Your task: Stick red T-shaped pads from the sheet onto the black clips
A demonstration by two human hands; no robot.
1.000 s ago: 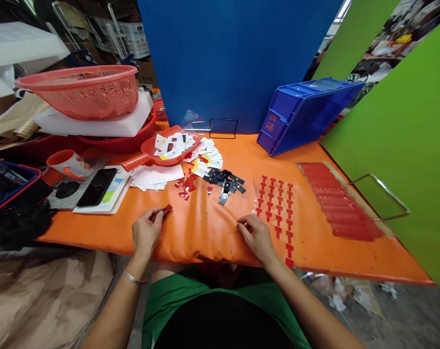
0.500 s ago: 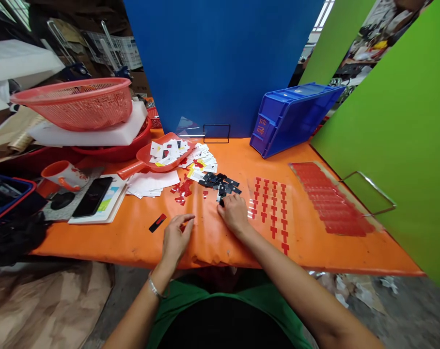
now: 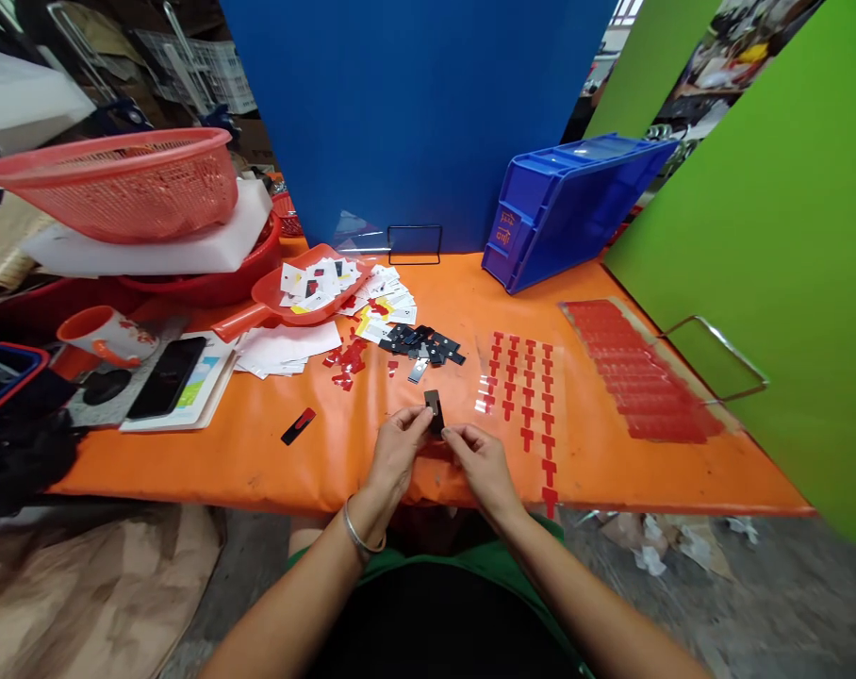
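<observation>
Between my two hands, near the front of the orange table, is a small black rectangular plate [image 3: 435,409]. My left hand [image 3: 398,446] pinches its left side between thumb and fingers. At its lower right edge, my right hand [image 3: 479,459] grips it with closed fingertips. Beyond them lies a pile of similar black plates [image 3: 422,345], one showing a light face. A black plate with a red piece on it [image 3: 299,426] lies apart to the left. Rows of red T-shaped stickers [image 3: 530,387] on a clear sheet are to the right of my hands.
Red scraps [image 3: 349,360] and white cards lie left of the pile, by an orange dustpan [image 3: 265,300] full of cards. A phone [image 3: 166,377] and a mug [image 3: 103,335] are at left. A blue crate [image 3: 541,222] and a red sheet [image 3: 640,372] are at right.
My right hand has drawn back from the pile with one black plate. My left hand has moved right and closed on the same plate. The view has shifted slightly.
</observation>
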